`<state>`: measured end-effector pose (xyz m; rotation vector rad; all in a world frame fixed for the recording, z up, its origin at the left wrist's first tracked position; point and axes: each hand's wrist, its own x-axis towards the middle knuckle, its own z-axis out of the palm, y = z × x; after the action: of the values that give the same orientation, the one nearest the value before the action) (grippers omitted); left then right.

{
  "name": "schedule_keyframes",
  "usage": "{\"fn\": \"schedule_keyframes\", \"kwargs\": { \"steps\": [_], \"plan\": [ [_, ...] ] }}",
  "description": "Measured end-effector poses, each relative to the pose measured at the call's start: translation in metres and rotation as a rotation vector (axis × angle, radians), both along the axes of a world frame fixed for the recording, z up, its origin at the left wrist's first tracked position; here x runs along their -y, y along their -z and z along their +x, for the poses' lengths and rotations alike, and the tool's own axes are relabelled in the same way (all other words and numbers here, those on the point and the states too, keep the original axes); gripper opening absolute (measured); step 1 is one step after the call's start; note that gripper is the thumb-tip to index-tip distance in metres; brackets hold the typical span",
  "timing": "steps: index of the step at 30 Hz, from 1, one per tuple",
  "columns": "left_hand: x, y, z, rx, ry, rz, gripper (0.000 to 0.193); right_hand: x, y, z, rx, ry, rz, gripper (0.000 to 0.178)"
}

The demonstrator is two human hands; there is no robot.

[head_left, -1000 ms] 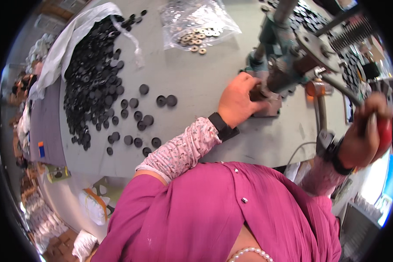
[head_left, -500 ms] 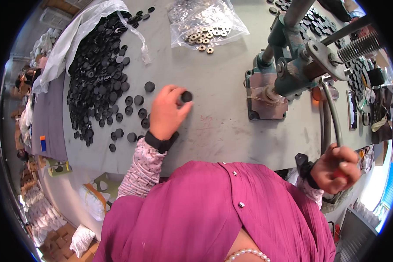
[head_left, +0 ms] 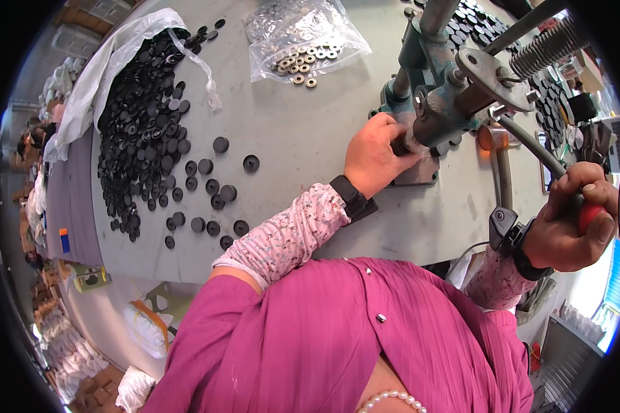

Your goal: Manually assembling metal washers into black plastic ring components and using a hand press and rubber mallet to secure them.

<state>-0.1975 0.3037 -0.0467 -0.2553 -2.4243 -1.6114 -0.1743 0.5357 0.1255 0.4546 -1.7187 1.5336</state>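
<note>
Under cast-iron press [head_left: 437, 110], hands [head_left: 375, 155] feed round black discs [head_left: 141, 131].

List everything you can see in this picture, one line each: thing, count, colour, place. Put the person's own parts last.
black discs: too many to count, black, heap spilling from a white bag, left
clear bag of washers: one, metal rings inside, top centre
hand press: one, teal-grey, table right
press lever: one, grey with red grip, right
table: one, grey
left hand: one, fingers at the press base
right hand: one, gripping the lever's red grip
</note>
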Motion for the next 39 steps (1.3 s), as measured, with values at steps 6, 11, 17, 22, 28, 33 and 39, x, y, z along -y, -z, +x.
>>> {"fn": "schedule_keyframes", "kwargs": {
  "steps": [6,11,17,22,28,33,39],
  "plan": [
    [0.026,-0.011,0.023,-0.015,0.101,0.024,0.063,-0.022,0.071,0.019,-0.336,-0.142,0.060,0.046],
    [0.118,-0.022,0.106,0.009,-0.153,-0.320,0.036,-0.044,0.173,0.080,-0.133,-0.197,0.207,0.041],
    [0.194,-0.035,0.209,0.410,-0.488,-0.626,0.040,-0.025,0.156,0.060,-0.251,-0.258,0.118,0.041],
    [0.193,-0.025,0.202,0.409,-0.436,-0.461,0.037,-0.030,0.079,0.038,-0.154,-0.306,-0.002,0.047],
    [0.199,-0.013,0.145,0.149,-0.547,-0.425,0.047,-0.045,0.039,0.029,-0.025,-0.136,-0.064,0.049],
    [0.232,-0.004,0.151,0.182,-0.484,-0.697,0.045,-0.041,0.033,0.025,0.007,-0.255,-0.065,0.049],
    [0.219,-0.024,0.157,0.236,-0.494,-0.595,0.040,-0.034,0.007,0.009,0.157,-0.246,-0.117,0.051]
  ]
}}
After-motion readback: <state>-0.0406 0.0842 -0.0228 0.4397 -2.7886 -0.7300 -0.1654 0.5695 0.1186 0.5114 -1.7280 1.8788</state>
